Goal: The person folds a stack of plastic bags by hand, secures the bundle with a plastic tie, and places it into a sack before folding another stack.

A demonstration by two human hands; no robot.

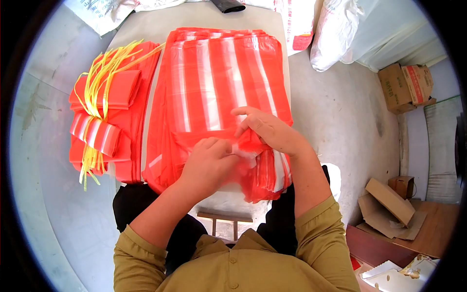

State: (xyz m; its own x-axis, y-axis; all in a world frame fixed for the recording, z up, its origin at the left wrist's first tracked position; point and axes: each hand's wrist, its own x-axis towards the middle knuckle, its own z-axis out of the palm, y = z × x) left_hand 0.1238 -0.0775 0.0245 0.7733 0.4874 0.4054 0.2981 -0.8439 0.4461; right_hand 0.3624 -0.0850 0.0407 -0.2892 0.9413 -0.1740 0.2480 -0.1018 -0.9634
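A thick stack of red plastic bags with white stripes [209,82] lies flat in front of me. At its near right corner, my left hand [206,163] is closed with its fingertips pinching a crumpled part of a red plastic bag [250,187]. On the right, my right hand [267,130] curls over the same bunched plastic, its thumb side hidden and its index finger bent above the stack. The bunched bag hangs over the table's near edge, partly blurred. Neither hand touches the folded bundles on the left.
Folded red bag bundles [104,90] lie at left, with yellow ties [99,73] draped across them. A dark object [227,6] rests at the table's [146,24] far edge. White sacks [333,36] stand beyond; cardboard boxes [404,87] and an open carton [386,209] are at right.
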